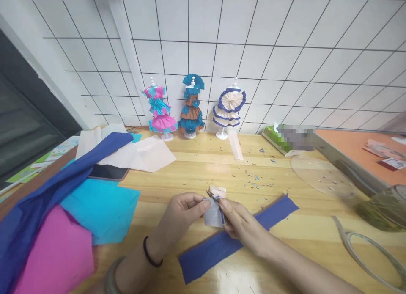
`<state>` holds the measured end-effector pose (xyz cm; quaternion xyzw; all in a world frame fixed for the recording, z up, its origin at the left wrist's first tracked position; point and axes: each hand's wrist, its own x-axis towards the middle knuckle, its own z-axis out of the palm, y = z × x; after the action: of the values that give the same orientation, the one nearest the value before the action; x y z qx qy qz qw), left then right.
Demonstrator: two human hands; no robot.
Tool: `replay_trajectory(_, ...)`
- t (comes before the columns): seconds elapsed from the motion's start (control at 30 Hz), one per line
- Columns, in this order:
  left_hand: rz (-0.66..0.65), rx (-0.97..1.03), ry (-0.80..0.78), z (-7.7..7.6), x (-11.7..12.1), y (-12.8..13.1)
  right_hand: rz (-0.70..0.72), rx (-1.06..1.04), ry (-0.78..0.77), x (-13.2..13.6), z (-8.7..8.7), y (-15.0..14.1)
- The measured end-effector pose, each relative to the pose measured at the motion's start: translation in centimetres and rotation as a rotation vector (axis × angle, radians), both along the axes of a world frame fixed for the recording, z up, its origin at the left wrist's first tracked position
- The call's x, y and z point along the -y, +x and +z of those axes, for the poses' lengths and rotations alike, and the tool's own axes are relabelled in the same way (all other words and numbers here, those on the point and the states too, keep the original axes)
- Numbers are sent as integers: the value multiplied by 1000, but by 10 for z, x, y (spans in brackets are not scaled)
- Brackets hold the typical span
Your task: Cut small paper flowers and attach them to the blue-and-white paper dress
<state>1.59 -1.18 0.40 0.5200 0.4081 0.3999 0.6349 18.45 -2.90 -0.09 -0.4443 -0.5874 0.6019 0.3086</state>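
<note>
Near the middle of the table, my left hand point(192, 207) pinches a small whitish piece of paper point(213, 218) by its upper left edge. A thin blue edging shows along the piece's right side. My right hand point(239, 220) is closed on small scissors point(213, 196), whose pointed metal blades reach left across the top of the piece; the handles are hidden in the fingers. Just behind lies a small pleated cream paper point(218, 190). Under and beside my right hand, a blue crepe paper strip point(211, 254) runs diagonally over the wooden table point(152, 260).
Crepe sheets in blue point(63, 192), turquoise point(108, 209), pink point(60, 251) and cream point(142, 154) cover the left, partly over a phone point(109, 172). Three dressed mini mannequins point(191, 112) stand at the wall. Rightward are paper scraps point(253, 177), a tissue pack point(274, 137) and a tape roll point(374, 256).
</note>
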Motion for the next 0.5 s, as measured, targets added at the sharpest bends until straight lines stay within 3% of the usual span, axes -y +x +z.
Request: replay_trajectory(0.5,-33,-23,17,0,-1,-4,48,42,75,0,1,2)
